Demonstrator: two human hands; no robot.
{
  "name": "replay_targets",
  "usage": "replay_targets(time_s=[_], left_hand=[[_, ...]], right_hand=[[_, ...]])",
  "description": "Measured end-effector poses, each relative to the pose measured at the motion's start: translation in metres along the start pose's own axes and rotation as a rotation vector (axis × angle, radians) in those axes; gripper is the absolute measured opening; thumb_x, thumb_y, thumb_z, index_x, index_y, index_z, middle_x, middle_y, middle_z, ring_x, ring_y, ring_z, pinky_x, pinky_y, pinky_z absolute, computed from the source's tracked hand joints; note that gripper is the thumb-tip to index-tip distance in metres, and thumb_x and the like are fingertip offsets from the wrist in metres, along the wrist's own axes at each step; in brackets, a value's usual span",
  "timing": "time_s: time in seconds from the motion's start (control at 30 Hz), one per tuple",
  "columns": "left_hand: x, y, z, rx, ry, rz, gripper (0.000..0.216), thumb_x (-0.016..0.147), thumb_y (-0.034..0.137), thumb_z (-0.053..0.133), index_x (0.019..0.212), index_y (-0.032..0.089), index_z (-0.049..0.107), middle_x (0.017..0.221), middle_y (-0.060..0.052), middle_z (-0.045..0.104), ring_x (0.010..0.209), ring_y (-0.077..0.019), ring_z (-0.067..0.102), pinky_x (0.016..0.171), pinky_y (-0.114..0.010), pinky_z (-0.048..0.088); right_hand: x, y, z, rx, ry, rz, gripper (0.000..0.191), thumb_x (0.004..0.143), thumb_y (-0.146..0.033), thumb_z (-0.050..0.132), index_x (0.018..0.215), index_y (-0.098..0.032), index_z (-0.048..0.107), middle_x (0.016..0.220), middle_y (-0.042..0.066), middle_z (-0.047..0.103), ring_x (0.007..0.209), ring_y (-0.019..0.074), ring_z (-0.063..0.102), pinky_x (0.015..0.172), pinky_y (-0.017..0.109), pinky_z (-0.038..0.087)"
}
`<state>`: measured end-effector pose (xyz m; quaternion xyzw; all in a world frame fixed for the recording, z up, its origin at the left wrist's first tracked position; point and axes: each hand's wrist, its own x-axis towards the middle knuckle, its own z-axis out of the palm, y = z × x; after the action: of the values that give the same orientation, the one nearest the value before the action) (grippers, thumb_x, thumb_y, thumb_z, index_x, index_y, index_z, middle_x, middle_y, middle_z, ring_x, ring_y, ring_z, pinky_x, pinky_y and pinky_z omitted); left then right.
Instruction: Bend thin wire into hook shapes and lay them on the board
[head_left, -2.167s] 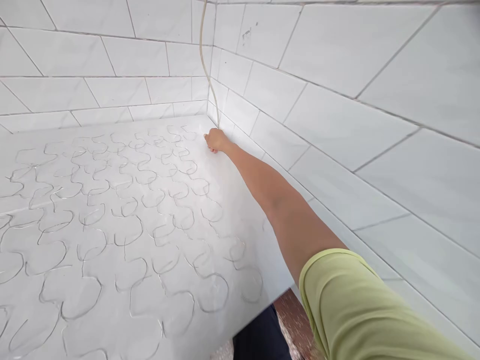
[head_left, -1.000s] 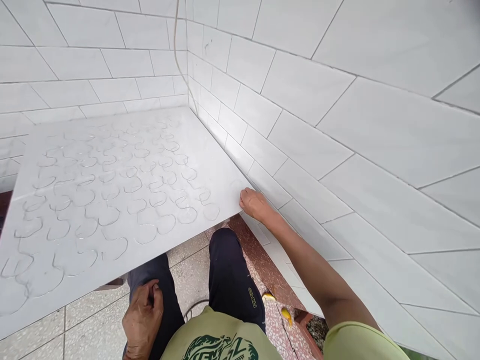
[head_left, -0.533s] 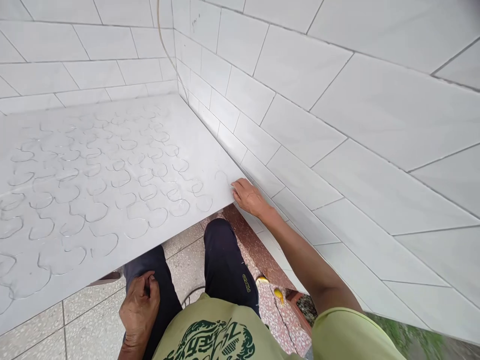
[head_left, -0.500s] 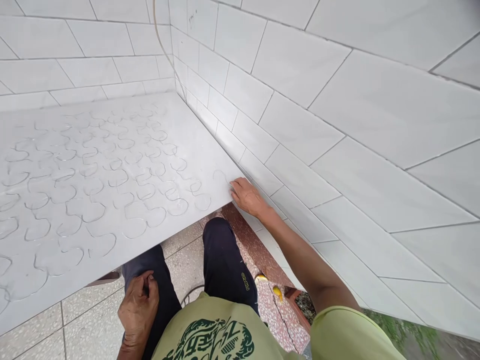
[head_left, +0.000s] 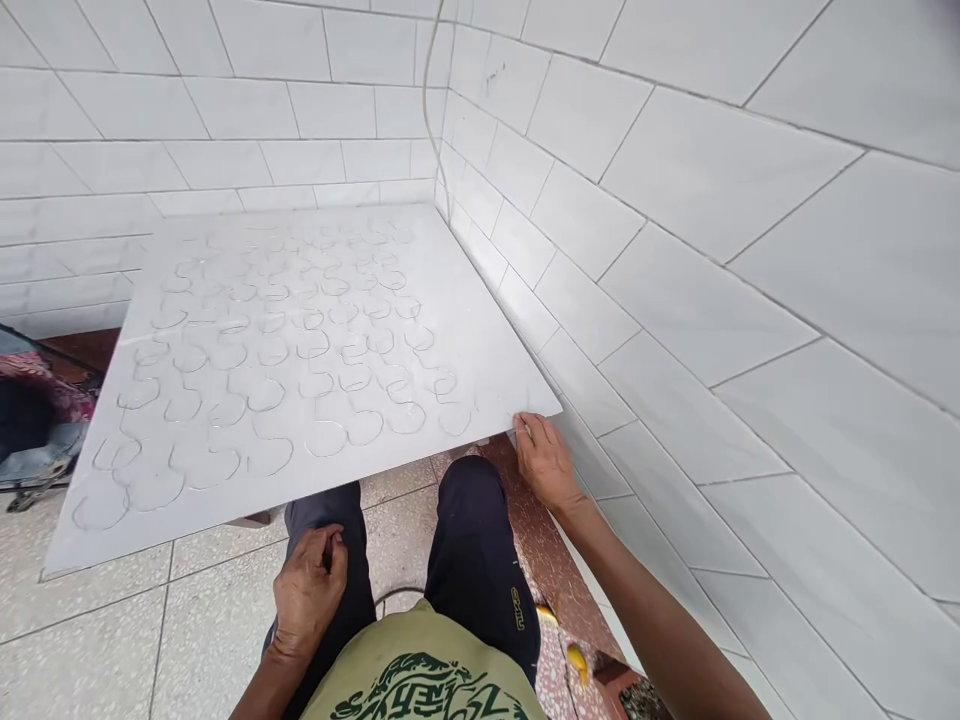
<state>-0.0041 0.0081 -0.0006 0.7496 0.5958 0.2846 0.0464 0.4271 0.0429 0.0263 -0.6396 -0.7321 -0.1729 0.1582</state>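
Note:
A large white board (head_left: 495, 340) lies in front of me above my knees. Many thin bent wire pieces (head_left: 270, 390), curved like hooks or the figure 5, are spread over it in rough rows. My right hand (head_left: 547, 460) is at the board's near right corner, its fingers bent over the edge, the thumb not clearly visible. My left hand (head_left: 309, 590) rests closed on my left thigh, thumb and forefinger pressed together. What it holds, if anything, I cannot make out.
White tiled walls (head_left: 675, 240) meet in the far corner, where a thin pale cable (head_left: 426, 100) hangs down. Dark and patterned cloth items (head_left: 37, 400) are at the left. Small yellow objects (head_left: 577, 660) lie on the floor (head_left: 82, 640) near my right leg.
My view has swung left, so the board's left edge and the things beyond it now show. My right hand stays at the board's corner, and the left stays closed on my thigh.

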Motion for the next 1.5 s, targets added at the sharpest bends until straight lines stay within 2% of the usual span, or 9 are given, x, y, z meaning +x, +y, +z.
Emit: replay_targets(time_s=[0.27, 0.47, 0.6, 0.77, 0.87, 1.03, 1.13, 1.23, 1.5], left_hand=[[0.0, 0.003, -0.002, -0.009, -0.051, -0.04, 0.022, 0.1, 0.027, 0.052, 0.104, 0.021, 0.073, 0.099, -0.005, 0.079, 0.088, -0.0208, 0.076, 0.075, -0.029, 0.055], [0.003, 0.007, -0.004, -0.065, -0.076, -0.102, 0.022, 0.097, 0.027, 0.054, 0.103, 0.022, 0.075, 0.1, -0.006, 0.08, 0.089, -0.0222, 0.076, 0.076, -0.03, 0.055], [0.012, 0.02, -0.009, -0.294, -0.145, -0.195, 0.024, 0.097, 0.036, 0.058, 0.103, 0.021, 0.075, 0.101, -0.007, 0.079, 0.086, -0.0225, 0.073, 0.079, -0.033, 0.057], [0.031, 0.065, -0.027, -0.803, -0.388, -0.462, 0.041, 0.096, 0.053, 0.063, 0.118, 0.019, 0.069, 0.091, -0.005, 0.07, 0.07, -0.017, 0.063, 0.054, -0.026, 0.053], [0.043, 0.094, -0.044, -1.02, -0.524, -0.42, 0.042, 0.096, 0.051, 0.065, 0.122, 0.019, 0.068, 0.097, -0.007, 0.068, 0.077, -0.0174, 0.064, 0.058, -0.026, 0.056], [0.046, 0.12, -0.057, -1.223, -0.631, -0.338, 0.045, 0.09, 0.042, 0.077, 0.129, 0.023, 0.067, 0.112, -0.01, 0.067, 0.09, -0.0201, 0.065, 0.064, -0.03, 0.06], [0.039, 0.128, -0.057, -1.27, -0.581, -0.42, 0.038, 0.087, 0.037, 0.081, 0.12, 0.021, 0.072, 0.097, -0.007, 0.071, 0.078, -0.0176, 0.066, 0.061, -0.029, 0.059], [0.031, 0.129, -0.056, -1.292, -0.436, -0.524, 0.024, 0.091, 0.038, 0.077, 0.102, 0.017, 0.076, 0.086, -0.006, 0.074, 0.066, -0.0156, 0.066, 0.057, -0.029, 0.058], [0.014, 0.117, -0.065, -1.283, -0.221, -0.558, 0.022, 0.094, 0.036, 0.074, 0.105, 0.018, 0.081, 0.109, -0.01, 0.076, 0.078, -0.0166, 0.068, 0.061, -0.029, 0.059]], right_hand=[[0.002, 0.012, -0.003, 0.219, 0.07, -0.001, 0.038, 0.103, -0.01, 0.039, 0.119, -0.016, 0.073, 0.116, 0.019, 0.073, 0.114, 0.0297, 0.065, 0.103, 0.048, 0.056], [0.013, -0.033, -0.056, 0.561, 0.225, 0.435, 0.03, 0.105, -0.038, 0.051, 0.101, -0.02, 0.075, 0.101, 0.014, 0.076, 0.097, 0.0283, 0.071, 0.091, 0.046, 0.059], [0.015, -0.087, -0.093, 0.981, 0.093, 0.704, 0.029, 0.098, -0.045, 0.062, 0.096, -0.02, 0.076, 0.087, 0.006, 0.076, 0.08, 0.0231, 0.07, 0.074, 0.035, 0.056], [0.021, -0.124, -0.104, 1.168, 0.025, 0.707, 0.027, 0.097, -0.043, 0.061, 0.095, -0.02, 0.076, 0.088, 0.005, 0.074, 0.077, 0.0195, 0.066, 0.072, 0.031, 0.052], [0.02, -0.136, -0.105, 1.124, -0.011, 0.668, 0.025, 0.098, -0.04, 0.059, 0.091, -0.021, 0.075, 0.084, 0.004, 0.072, 0.075, 0.0189, 0.064, 0.071, 0.031, 0.051], [0.017, -0.155, -0.101, 0.901, 0.008, 0.481, 0.023, 0.102, -0.033, 0.053, 0.093, -0.023, 0.071, 0.087, 0.005, 0.071, 0.079, 0.0201, 0.063, 0.077, 0.033, 0.049], [0.016, -0.167, -0.096, 0.92, 0.01, 0.464, 0.023, 0.103, -0.034, 0.051, 0.098, -0.023, 0.07, 0.087, 0.005, 0.07, 0.077, 0.0194, 0.062, 0.077, 0.033, 0.049], [0.014, -0.179, -0.092, 0.991, -0.024, 0.493, 0.022, 0.102, -0.037, 0.052, 0.102, -0.025, 0.07, 0.081, 0.003, 0.067, 0.069, 0.0186, 0.06, 0.072, 0.032, 0.051], [0.005, -0.202, -0.086, 1.123, -0.138, 0.431, 0.017, 0.098, -0.032, 0.053, 0.102, -0.024, 0.067, 0.072, -0.001, 0.065, 0.06, 0.0154, 0.057, 0.066, 0.029, 0.048]])
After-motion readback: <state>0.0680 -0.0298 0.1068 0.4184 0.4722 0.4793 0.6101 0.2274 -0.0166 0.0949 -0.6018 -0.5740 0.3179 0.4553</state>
